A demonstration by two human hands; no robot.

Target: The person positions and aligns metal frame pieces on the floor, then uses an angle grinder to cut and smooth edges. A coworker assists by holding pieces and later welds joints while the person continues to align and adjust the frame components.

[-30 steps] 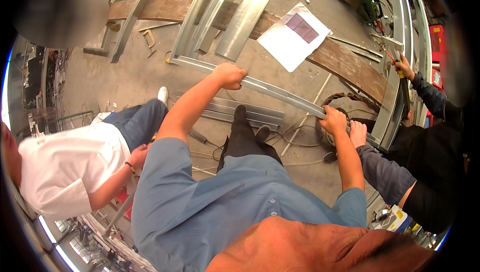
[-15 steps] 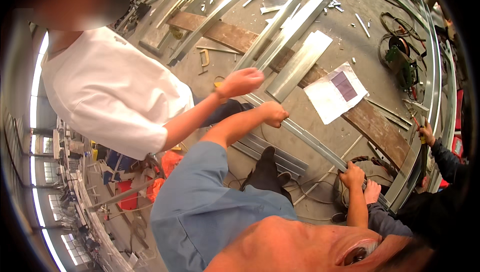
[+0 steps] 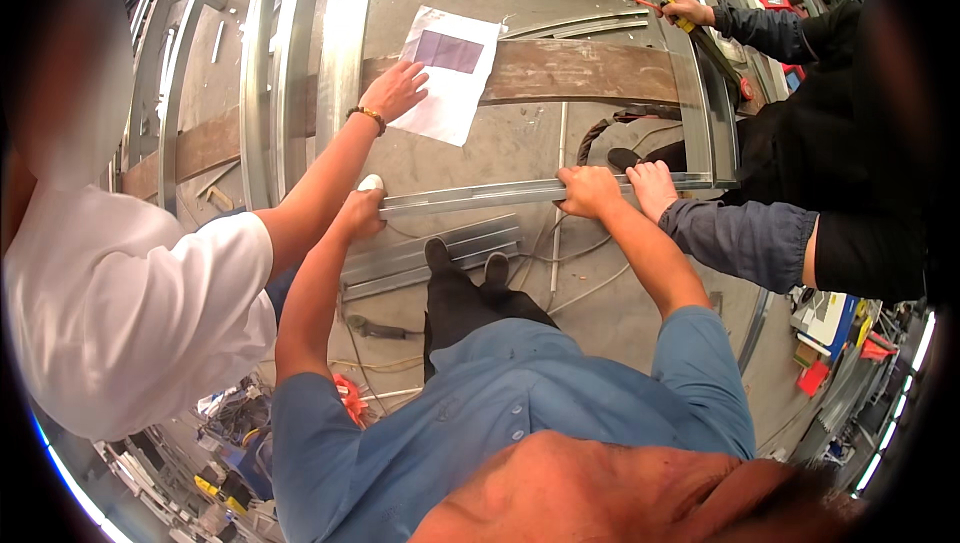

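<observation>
Left hand (image 3: 362, 215) and right hand (image 3: 590, 192) grip a straight, shiny metal rail (image 3: 470, 197), fingers curled. White paper sheet (image 3: 452, 111) bears a flat purple rectangle (image 3: 455, 53); any lettering is unreadable.

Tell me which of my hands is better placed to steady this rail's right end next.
Your right hand, I'd judge: it grips the metal rail nearer that end, beside the co-worker's hand. Your left hand holds the rail far over to the left, so it seems worse placed.
</observation>
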